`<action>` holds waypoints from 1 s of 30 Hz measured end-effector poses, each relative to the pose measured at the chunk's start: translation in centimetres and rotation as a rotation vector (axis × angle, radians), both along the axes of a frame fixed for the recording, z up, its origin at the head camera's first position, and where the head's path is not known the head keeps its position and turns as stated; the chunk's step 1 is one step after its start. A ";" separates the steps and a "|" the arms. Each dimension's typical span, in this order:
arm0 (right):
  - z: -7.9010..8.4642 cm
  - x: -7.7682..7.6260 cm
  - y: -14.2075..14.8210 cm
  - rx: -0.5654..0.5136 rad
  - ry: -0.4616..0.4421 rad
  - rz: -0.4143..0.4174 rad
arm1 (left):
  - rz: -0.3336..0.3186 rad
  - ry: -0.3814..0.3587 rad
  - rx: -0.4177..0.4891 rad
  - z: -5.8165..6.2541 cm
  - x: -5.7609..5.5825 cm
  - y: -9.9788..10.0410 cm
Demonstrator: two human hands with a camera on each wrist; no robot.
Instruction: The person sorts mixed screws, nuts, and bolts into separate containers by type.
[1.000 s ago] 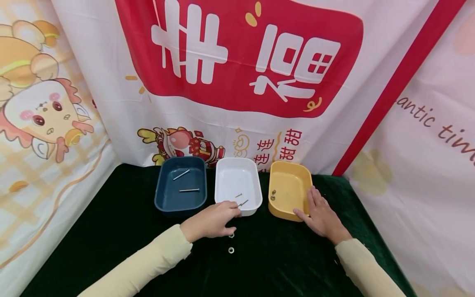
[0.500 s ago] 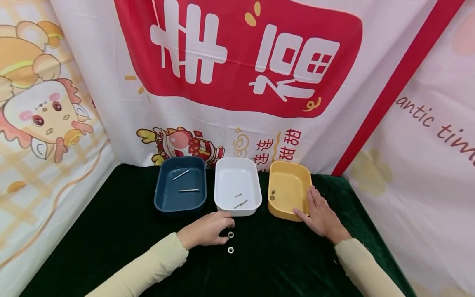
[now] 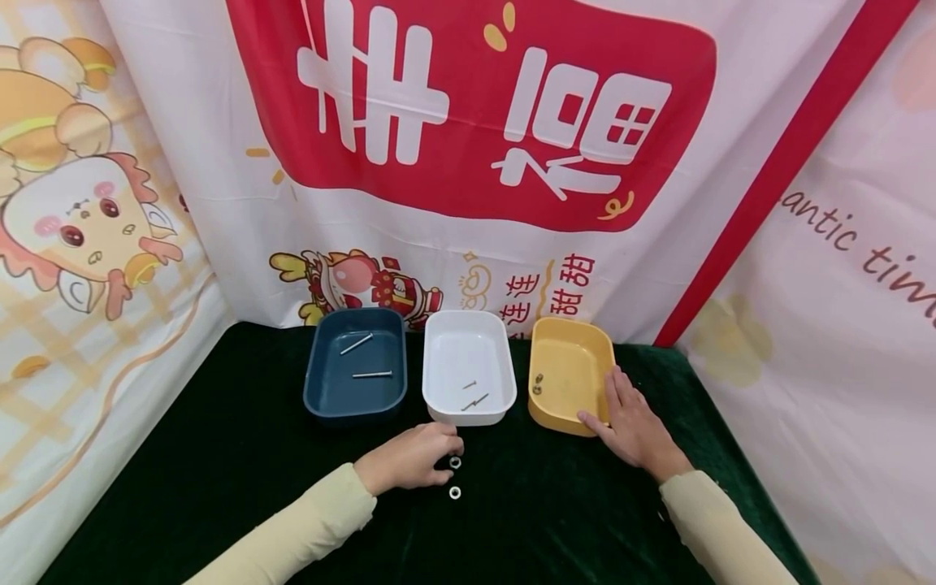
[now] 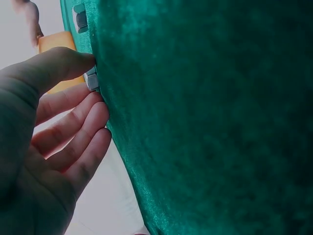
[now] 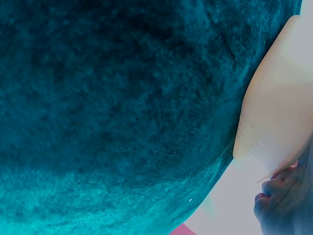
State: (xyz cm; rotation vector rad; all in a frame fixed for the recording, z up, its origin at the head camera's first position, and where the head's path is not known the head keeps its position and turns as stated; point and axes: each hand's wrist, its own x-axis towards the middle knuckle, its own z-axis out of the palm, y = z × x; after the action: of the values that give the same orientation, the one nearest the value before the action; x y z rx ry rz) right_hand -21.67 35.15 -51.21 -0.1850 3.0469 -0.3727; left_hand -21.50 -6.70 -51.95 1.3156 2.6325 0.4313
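Observation:
My left hand (image 3: pixel 413 457) is low over the dark green cloth, thumb and index finger spread around a silver hex nut (image 3: pixel 456 462). In the left wrist view that nut (image 4: pixel 92 81) shows in the gap between thumb and index fingertip, the other fingers loosely bent. A second nut (image 3: pixel 456 492) lies on the cloth nearer the front. My right hand (image 3: pixel 638 426) rests with extended fingers along the right side of a yellow bin (image 3: pixel 574 349), thumb over its front rim. Two small nuts (image 3: pixel 538 383) sit inside that bin by its left wall.
A dark blue bin (image 3: pixel 354 398) with two long bolts (image 3: pixel 372 374) stands at the left. Between it and the yellow bin is a white bin (image 3: pixel 468 341) holding a few small screws (image 3: pixel 475 401). A printed cloth backdrop (image 3: pixel 468 203) hangs right behind the bins.
My left hand has drawn back from the white bin's front edge toward the nearby nut and lowered slightly. The screws in the white bin show fully now. My right hand has stayed in place.

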 end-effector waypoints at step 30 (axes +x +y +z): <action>0.1 -0.1 -0.1 0.010 -0.007 -0.002 | -0.016 -0.023 0.057 -0.3 -0.3 0.3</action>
State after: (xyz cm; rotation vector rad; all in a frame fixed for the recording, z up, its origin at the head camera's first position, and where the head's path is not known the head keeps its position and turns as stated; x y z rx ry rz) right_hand -21.75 35.05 -51.08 -0.1793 3.0420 -0.3573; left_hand -21.80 -6.41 -52.22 1.3383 2.6074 0.5195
